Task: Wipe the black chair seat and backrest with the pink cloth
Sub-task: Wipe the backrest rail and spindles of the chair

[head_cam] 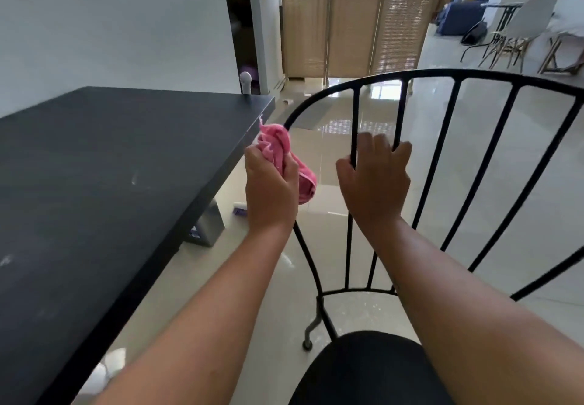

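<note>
Mid-frame, left hand [271, 183] grips the bunched pink cloth [286, 158] on the backrest [455, 114] edge; right hand [374, 177] curls around a bar. Seat [357, 370] probably not wiped yet, can't tell.

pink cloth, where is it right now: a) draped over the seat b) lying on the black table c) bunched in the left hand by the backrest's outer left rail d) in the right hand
c: the pink cloth is bunched in the left hand at the outer left rail of the backrest, while the right hand grips the bars and holds no cloth.
</note>
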{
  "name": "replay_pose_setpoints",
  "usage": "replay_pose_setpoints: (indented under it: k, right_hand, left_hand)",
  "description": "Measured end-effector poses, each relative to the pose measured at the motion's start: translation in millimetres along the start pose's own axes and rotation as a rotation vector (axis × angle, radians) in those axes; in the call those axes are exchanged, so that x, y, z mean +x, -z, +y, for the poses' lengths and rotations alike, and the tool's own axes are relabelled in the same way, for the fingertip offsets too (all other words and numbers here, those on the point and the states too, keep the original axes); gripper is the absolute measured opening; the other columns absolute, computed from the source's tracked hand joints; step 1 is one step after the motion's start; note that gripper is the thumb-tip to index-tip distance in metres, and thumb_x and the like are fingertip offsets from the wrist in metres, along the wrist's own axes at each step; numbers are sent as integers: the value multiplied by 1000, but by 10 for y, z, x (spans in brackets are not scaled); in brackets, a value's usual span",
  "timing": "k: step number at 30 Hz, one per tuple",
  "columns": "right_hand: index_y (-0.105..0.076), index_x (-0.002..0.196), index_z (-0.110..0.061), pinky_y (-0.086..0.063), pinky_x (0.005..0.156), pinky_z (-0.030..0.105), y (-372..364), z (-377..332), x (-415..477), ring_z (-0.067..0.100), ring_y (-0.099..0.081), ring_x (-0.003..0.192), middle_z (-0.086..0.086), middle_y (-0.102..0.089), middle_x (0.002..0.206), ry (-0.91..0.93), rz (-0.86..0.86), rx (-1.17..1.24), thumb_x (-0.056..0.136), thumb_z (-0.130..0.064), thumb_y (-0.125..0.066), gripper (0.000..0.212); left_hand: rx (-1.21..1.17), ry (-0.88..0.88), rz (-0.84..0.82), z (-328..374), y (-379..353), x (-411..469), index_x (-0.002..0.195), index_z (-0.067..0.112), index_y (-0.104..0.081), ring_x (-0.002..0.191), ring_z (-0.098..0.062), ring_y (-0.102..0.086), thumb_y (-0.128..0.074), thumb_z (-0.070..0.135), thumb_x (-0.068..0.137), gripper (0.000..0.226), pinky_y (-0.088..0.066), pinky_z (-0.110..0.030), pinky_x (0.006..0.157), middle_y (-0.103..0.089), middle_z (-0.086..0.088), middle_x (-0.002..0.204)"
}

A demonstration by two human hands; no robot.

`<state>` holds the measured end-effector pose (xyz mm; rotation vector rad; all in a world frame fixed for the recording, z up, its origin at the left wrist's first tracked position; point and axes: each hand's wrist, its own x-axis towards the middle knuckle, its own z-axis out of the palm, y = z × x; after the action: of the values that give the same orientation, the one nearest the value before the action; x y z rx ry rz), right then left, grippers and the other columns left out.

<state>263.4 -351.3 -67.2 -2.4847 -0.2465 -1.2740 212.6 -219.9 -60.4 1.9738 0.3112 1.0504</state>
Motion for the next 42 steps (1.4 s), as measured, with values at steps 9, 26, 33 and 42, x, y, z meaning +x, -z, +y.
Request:
replay_pose_setpoints:
  k: [9, 26, 33, 42]
  right_hand:
    - [-55, 94, -11, -35, 42, 28, -91, 78, -268, 34, -46, 82, 9, -55, 85, 0, -20, 15, 82, -20, -54, 16]
    - [-56, 99, -12, -38, 43, 27, -128, 96, -276, 34, -48, 84, 9, -55, 88, 13, 11, 29, 83, -20, -49, 19]
    - [-51, 119, -14, -54, 51, 39, 83, 249, -314, 32, -46, 102, 11, -52, 113, 100, -239, 152, 93, -33, -55, 33]
    - [-44, 133, -12, -51, 89, 48, 731, 1288, -1883, 30, -43, 108, 13, -52, 121, -9, -417, 173, 83, -8, -64, 54]
  left_hand:
    - [-103, 293, -33, -484, -315, -1018, 107, 18, -39, 79, -6, -60, -51, 28, 98, 18, -51, -15, 68, -54, 7, 90]
    - [12, 496, -381, -973, -528, -1628, 102, 20, -43, 94, -18, -60, -47, 35, 99, 16, -54, -35, 77, -53, 3, 102]
    - [-107, 136, -23, -292, -65, -783, 112, 20, -33, 94, -8, -53, -51, 38, 99, 28, -44, -12, 78, -48, -1, 112]
    - [174, 108, -437, -432, -88, -1531, 127, 14, -35, 107, -17, -47, -53, 17, 97, 36, -47, -35, 96, -42, -7, 121]
